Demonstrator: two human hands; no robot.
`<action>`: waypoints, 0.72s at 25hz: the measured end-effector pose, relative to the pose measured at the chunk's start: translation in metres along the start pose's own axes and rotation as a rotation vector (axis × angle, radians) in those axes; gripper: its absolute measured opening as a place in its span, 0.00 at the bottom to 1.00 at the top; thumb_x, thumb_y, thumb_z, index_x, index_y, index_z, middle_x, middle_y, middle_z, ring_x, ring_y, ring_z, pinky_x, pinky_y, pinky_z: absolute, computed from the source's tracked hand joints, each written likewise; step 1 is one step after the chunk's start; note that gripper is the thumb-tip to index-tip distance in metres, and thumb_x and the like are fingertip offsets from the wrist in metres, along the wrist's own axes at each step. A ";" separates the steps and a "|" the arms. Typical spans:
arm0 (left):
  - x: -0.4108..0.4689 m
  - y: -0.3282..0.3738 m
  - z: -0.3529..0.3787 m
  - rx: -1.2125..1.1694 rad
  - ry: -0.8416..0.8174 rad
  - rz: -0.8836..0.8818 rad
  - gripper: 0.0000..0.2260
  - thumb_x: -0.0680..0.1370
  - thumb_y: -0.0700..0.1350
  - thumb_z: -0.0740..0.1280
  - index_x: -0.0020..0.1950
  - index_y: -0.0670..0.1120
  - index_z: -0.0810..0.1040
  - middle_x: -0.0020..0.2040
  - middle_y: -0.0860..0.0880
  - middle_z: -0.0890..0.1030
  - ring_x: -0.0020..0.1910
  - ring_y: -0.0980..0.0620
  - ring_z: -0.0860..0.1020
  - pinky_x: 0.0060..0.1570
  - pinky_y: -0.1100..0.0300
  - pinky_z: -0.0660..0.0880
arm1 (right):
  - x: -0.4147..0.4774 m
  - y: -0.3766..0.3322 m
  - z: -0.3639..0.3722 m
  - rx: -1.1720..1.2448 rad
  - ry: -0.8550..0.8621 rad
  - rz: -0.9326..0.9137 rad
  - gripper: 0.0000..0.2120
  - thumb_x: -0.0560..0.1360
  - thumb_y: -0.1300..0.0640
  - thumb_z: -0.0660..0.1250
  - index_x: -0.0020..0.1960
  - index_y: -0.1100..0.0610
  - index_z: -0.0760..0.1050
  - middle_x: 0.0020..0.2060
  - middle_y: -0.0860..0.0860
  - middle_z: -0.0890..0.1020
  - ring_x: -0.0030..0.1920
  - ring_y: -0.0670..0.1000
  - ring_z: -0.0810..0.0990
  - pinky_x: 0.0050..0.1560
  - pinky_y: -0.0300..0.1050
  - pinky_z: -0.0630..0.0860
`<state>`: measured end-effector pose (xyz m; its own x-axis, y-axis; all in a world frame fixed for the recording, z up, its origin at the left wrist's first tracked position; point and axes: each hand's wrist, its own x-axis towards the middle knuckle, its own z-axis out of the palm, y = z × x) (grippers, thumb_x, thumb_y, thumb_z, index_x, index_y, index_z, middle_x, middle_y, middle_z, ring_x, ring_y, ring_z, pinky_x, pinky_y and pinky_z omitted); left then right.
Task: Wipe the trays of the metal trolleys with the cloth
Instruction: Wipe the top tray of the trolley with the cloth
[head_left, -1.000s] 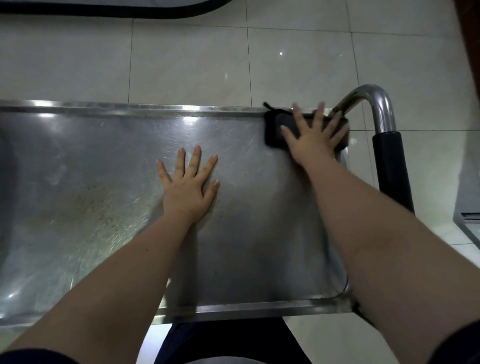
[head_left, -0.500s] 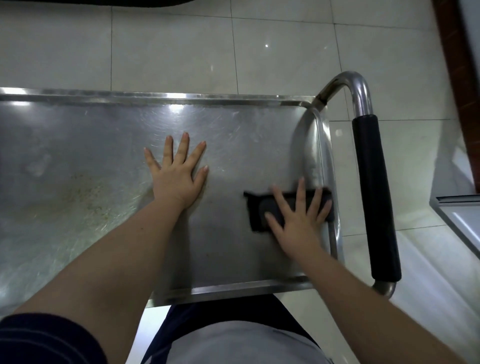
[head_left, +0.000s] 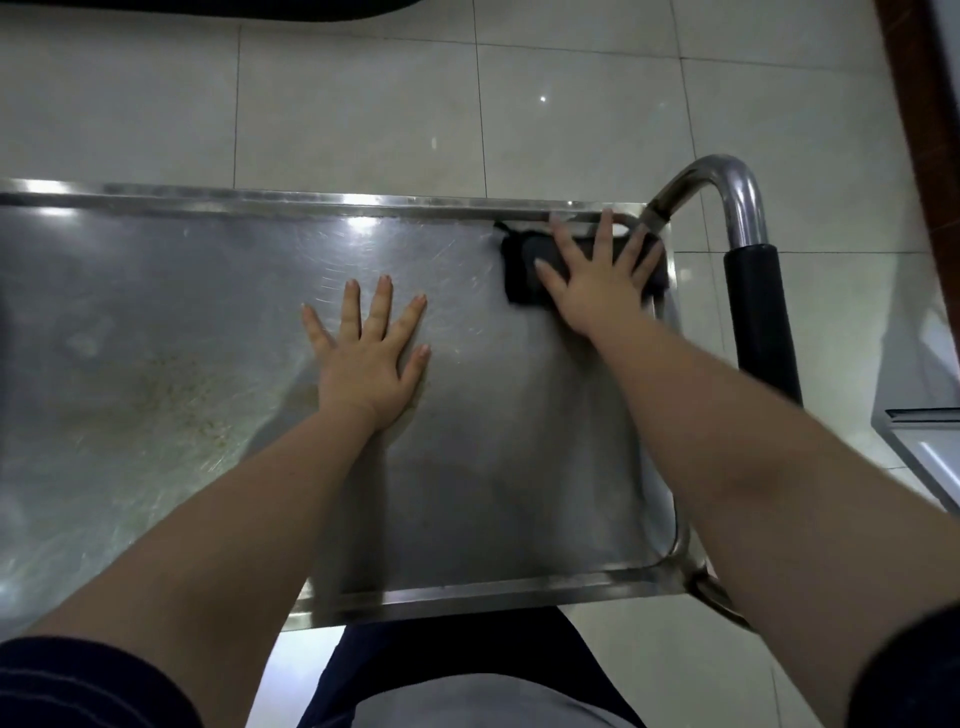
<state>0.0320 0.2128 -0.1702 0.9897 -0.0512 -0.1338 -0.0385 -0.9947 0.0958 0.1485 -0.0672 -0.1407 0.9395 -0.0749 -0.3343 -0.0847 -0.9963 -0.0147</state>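
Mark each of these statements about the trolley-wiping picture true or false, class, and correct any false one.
1. The right hand presses a dark cloth flat near the tray's far right corner. True.
2. The left hand grips the trolley handle. False: it lies flat, fingers spread, on the tray; nobody touches the handle.
3. Yellowish speckled grime shows on the tray, left of the left hand. True.
4. The cloth is white. False: it is black or very dark.
5. The handle has a black sleeve below a bare metal bend. True.
6. The trolley stands on carpet. False: the floor is pale glossy tile.
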 end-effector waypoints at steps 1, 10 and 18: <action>0.001 0.000 0.002 -0.001 0.005 -0.002 0.26 0.80 0.66 0.36 0.78 0.64 0.42 0.80 0.52 0.41 0.79 0.43 0.40 0.67 0.30 0.33 | 0.013 -0.001 -0.003 -0.013 -0.009 0.013 0.32 0.72 0.25 0.37 0.74 0.31 0.36 0.78 0.56 0.39 0.74 0.71 0.35 0.68 0.72 0.31; 0.000 0.000 0.001 -0.045 0.054 -0.003 0.26 0.80 0.66 0.40 0.78 0.65 0.46 0.81 0.53 0.47 0.79 0.43 0.44 0.68 0.30 0.35 | -0.237 0.050 0.077 -0.081 0.013 -0.169 0.32 0.75 0.30 0.47 0.77 0.36 0.49 0.79 0.56 0.44 0.76 0.70 0.40 0.69 0.76 0.45; -0.004 -0.003 -0.001 -0.147 0.099 -0.016 0.24 0.81 0.60 0.46 0.79 0.63 0.52 0.81 0.52 0.46 0.79 0.45 0.44 0.69 0.30 0.35 | -0.240 -0.060 0.082 0.018 0.065 -0.236 0.33 0.74 0.29 0.50 0.77 0.37 0.54 0.78 0.58 0.53 0.75 0.73 0.47 0.68 0.77 0.40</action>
<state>0.0281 0.2159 -0.1694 0.9990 -0.0190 -0.0394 -0.0090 -0.9710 0.2388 -0.0987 0.0145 -0.1373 0.9534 0.1564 -0.2582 0.1340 -0.9857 -0.1023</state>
